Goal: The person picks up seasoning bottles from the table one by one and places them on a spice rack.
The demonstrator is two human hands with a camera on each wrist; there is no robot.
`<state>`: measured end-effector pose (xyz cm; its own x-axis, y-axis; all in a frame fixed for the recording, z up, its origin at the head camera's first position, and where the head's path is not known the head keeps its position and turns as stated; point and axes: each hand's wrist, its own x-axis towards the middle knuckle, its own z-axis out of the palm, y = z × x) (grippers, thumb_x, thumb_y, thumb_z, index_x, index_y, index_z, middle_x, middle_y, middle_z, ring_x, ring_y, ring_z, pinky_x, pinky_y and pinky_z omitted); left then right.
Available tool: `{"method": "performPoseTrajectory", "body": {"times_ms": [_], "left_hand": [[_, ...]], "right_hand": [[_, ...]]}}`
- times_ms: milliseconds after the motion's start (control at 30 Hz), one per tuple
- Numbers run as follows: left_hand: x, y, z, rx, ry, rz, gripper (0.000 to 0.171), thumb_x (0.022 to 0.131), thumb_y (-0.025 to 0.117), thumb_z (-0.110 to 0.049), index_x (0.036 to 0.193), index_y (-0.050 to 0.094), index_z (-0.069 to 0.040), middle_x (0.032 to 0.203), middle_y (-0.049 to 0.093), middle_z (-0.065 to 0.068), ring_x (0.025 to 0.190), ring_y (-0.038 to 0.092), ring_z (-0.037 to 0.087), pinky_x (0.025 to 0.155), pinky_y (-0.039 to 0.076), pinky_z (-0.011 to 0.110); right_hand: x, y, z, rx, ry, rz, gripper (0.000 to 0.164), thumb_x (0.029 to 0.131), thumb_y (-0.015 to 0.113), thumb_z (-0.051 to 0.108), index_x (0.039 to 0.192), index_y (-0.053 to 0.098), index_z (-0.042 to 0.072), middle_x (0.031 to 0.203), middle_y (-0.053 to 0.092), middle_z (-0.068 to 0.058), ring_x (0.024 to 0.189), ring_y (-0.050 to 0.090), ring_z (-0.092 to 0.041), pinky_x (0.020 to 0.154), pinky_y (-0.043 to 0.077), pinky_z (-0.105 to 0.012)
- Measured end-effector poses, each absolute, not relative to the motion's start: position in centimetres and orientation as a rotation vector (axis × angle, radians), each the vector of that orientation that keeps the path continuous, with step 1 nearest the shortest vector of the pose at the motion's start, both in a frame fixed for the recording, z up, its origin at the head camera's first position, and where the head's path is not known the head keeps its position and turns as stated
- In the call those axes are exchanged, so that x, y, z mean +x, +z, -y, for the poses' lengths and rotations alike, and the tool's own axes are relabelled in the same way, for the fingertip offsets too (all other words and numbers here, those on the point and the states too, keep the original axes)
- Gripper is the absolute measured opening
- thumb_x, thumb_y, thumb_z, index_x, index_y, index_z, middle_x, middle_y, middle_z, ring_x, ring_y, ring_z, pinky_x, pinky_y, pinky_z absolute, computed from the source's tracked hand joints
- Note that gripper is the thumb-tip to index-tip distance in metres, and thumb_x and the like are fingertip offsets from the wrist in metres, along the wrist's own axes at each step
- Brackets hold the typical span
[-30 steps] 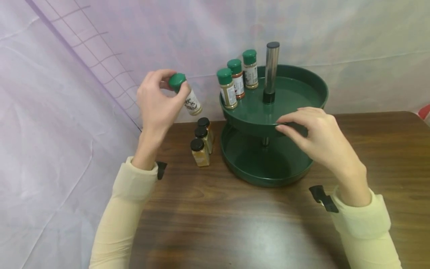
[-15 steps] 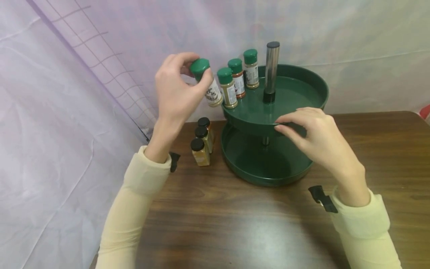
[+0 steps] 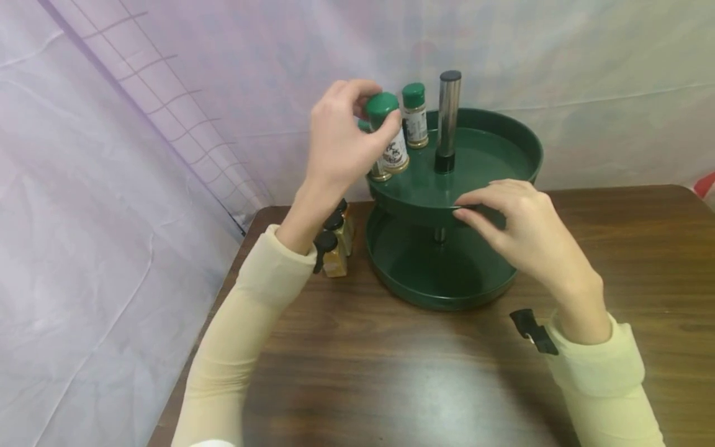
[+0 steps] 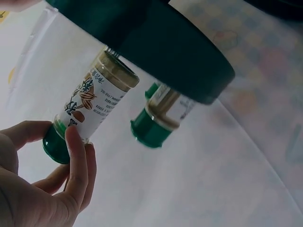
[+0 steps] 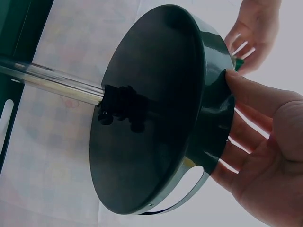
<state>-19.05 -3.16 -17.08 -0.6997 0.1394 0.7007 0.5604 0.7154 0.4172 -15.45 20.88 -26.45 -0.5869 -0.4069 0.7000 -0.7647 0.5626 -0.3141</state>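
Note:
My left hand (image 3: 346,139) pinches a spice jar (image 3: 396,152) by its green cap, over the left side of the upper tier (image 3: 491,155) of a round green two-tier rack. In the left wrist view the held jar (image 4: 90,97) shows a white label with a brown drawing. Another green-capped jar (image 3: 415,121) stands farther back on that tier, near the metal post (image 3: 447,118). At least one more jar is mostly hidden behind my left hand and the held jar. With thumb and fingers, my right hand (image 3: 519,226) grips the tier's front rim.
Several black-capped jars (image 3: 335,257) stand on the wooden table (image 3: 391,372), left of the rack's lower tier (image 3: 441,279), partly covered by my left sleeve. Pale cloth (image 3: 268,62) hangs behind and to the left. The rack's post (image 5: 66,87) joins the two tiers.
My left hand has carried the green-capped jar rightward, from left of the rack to over the upper tier, now covering jars that showed before. My right hand has stayed on the rim.

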Motion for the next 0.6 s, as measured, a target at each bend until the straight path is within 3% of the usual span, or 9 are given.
{"method": "performPoseTrajectory", "body": {"times_ms": [600], "left_hand": [[-21.8, -18.7, 0.1, -0.452, -0.774, 2.541, 0.043, 0.098, 0.065, -0.026, 0.134, 0.062, -0.004, 0.119, 0.059, 0.009, 0.093, 0.053, 0.016, 0.081, 0.046, 0.024]], "right_hand": [[-15.1, -26.4, -20.6, 0.944, 0.841, 2.205, 0.018, 0.083, 0.082, 0.004, 0.101, 0.078, 0.006, 0.091, 0.074, -0.005, 0.090, 0.065, -0.026, 0.094, 0.044, -0.050]]}}
